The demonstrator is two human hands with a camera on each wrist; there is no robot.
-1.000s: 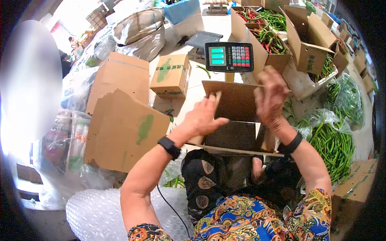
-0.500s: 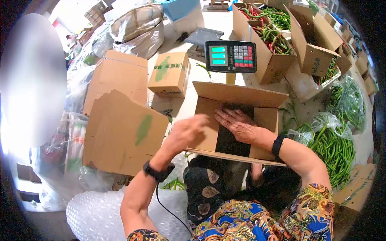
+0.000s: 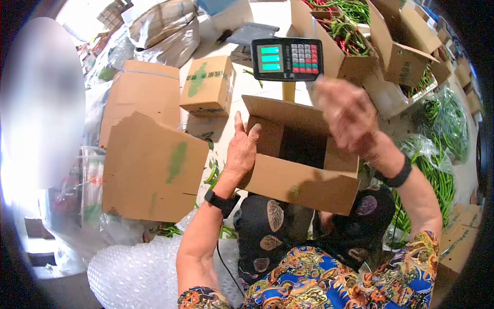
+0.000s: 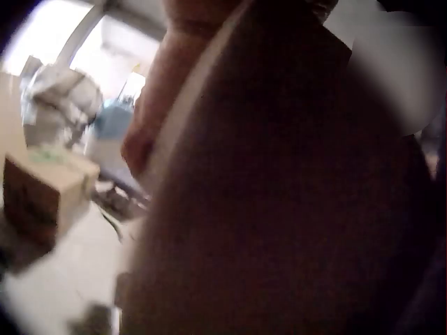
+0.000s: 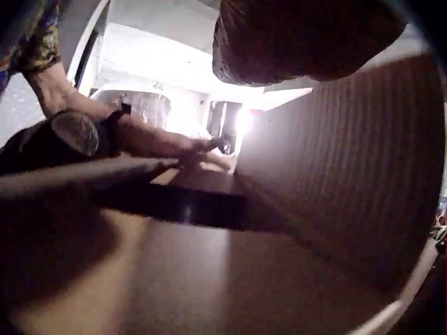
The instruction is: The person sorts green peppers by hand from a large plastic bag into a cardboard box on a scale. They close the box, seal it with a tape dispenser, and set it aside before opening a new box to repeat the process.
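An opened cardboard box (image 3: 303,183) stands before the person, its back flap raised and its front flap hanging outward. At its left end, the left hand (image 3: 241,154) holds the side wall, thumb toward the inside and fingers outside. A dark cardboard panel (image 4: 279,195) fills most of the left wrist view, with fingers showing beyond its edge. Motion blurs the right hand (image 3: 350,118), raised over the box's right end beside the back flap. Nothing shows in its loosely bent fingers. In the right wrist view, a corrugated flap (image 5: 342,160) stands below that hand.
A weighing scale display (image 3: 287,59) stands just behind the box. To the left are a small closed carton (image 3: 207,86) and large cardboard sheets (image 3: 149,170). Bagged green peppers (image 3: 427,180) lie at right, cartons of peppers (image 3: 350,36) behind. Bubble wrap (image 3: 154,273) lies at lower left.
The right hand has left the box's inside and risen to the right. The left hand has come onto the left wall. The front flap now folds outward; the view has shifted slightly.
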